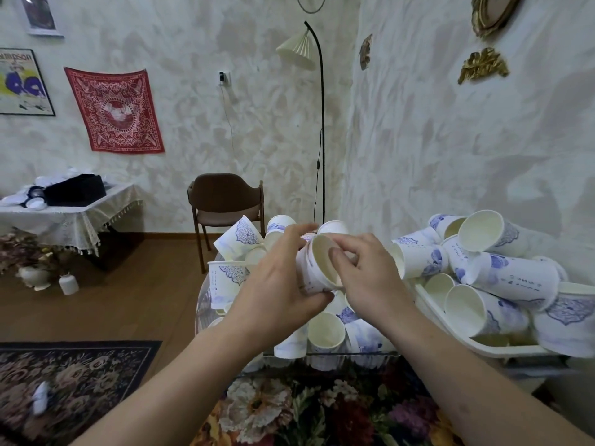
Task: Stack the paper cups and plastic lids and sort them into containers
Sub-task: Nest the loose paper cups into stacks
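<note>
Right fingers (pixel 338 255): curled over the rim, tips inside the held cup (pixel 317 265).
Left hand (pixel 283 278): wraps the cup's wall, above the clear bin (pixel 206 304).
Technique: align mouths squarely before nesting.
Supply: loose cups in white tray (pixel 450 326), right.

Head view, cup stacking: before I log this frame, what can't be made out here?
- Held cup: the left hand and right hand cover its sides, so whether it is one cup or several nested is unclear.
- Clear bin: its bottom is buried under loose cups.
- White tray: cut off by the right edge.
- Far table: the white things around the black box are too small to identify as lids.
</note>
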